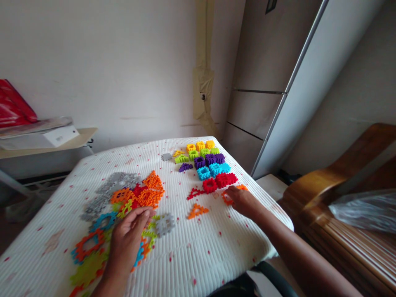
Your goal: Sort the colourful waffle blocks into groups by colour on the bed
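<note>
My right hand (243, 202) is at the right side of the table, its fingers closed on an orange notched plastic building piece (227, 199). Another bit of orange (241, 187) shows just behind that hand. My left hand (130, 231) hovers at the mixed pile on the left, thumb and fingers pinched together; whether they hold a small piece is hidden. Close to its fingertips lie a grey square piece (165, 225) and lime-green pieces (150, 235). Between the hands an orange triangle piece (198, 210) lies flat.
Rows of assembled blocks run back along the right: red (225, 180), light blue (203, 173), purple (199, 162), green (193, 155), yellow (200, 145). Loose grey pieces (119, 181) and orange ones (151, 196) lie left. A wooden chair (334, 177) stands right of the table.
</note>
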A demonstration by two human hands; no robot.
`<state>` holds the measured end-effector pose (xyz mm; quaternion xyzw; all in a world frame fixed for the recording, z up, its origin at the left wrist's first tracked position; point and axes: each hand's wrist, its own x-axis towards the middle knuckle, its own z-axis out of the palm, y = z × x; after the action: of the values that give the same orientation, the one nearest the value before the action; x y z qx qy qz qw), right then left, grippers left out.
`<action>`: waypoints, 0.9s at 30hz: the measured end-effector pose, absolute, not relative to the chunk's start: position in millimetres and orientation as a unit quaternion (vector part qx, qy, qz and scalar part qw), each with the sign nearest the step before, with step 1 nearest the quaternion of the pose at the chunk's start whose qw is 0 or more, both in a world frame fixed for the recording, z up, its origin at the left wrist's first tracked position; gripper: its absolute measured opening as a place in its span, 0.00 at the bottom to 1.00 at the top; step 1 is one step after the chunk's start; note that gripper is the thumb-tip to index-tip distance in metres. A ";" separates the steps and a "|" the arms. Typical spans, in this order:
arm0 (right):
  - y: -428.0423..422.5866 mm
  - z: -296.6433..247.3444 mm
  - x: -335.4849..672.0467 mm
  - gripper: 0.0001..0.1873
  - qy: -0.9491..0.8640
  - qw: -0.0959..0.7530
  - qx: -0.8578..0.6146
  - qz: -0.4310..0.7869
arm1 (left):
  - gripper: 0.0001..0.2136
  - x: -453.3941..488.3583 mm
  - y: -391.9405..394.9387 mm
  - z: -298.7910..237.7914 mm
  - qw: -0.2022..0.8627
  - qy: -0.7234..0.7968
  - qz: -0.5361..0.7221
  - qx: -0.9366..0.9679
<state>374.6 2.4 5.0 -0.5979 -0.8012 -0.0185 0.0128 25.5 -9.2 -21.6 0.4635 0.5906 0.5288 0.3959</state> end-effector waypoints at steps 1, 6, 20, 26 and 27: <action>2.9 4.7 374.6 0.20 -0.800 0.010 -0.600 -0.019 | 0.17 25.6 -9.2 -21.4 0.395 0.590 0.530 0.463; 5.0 0.2 375.1 0.18 -0.793 -0.009 -0.609 -0.013 | 0.18 27.8 -10.6 -14.9 0.376 0.588 0.558 0.449; 12.4 -25.5 380.5 0.18 -0.819 0.025 -0.567 -0.083 | 0.14 -18.5 23.9 2.7 0.057 0.690 0.279 0.666; 1.7 -15.8 374.8 0.27 -0.830 0.053 -0.544 -0.113 | 0.12 -0.1 45.9 -0.3 0.028 0.687 0.188 0.701; -0.8 -11.9 373.0 0.27 -0.830 0.058 -0.545 -0.107 | 0.12 2.7 48.2 -2.4 0.023 0.693 0.178 0.698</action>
<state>373.0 -0.8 -11.9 -0.5448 -0.8297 -0.1065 0.0576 2.7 48.2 -2.4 0.6979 0.6932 0.1782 0.0233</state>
